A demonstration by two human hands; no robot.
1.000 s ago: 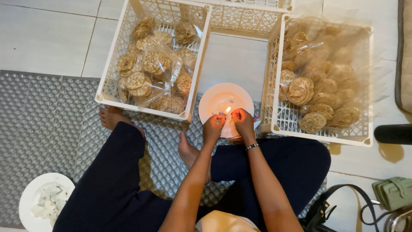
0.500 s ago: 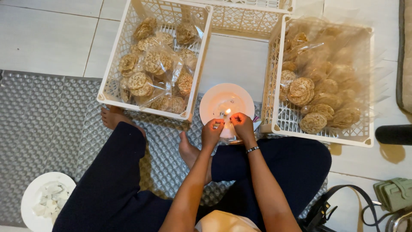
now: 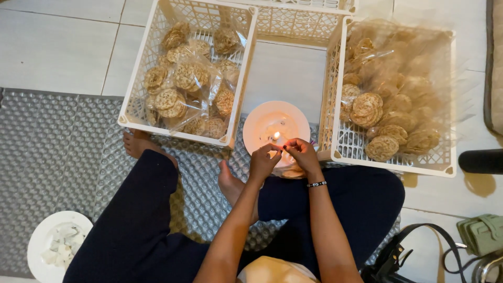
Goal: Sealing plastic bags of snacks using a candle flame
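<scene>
Two white plastic lattice crates [image 3: 238, 86] [image 3: 335, 99] of bagged round crackers fill the upper frame. Two white round plates show: one with a small lit candle [image 3: 296, 118] at centre, one [image 3: 39, 238] lower left.

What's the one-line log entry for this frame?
left hand: pinching clear packet edge at flame | right hand: pinching same edge | candle flame lit on white plate | white crates of bagged crackers either side

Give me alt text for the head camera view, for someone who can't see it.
Seen from above, a seated person's left hand and right hand pinch something small beside a flame on a white plate. Two white crates flank the plate, the left crate and the right crate, both holding bagged round crackers. A grey mat covers the floor.
</scene>
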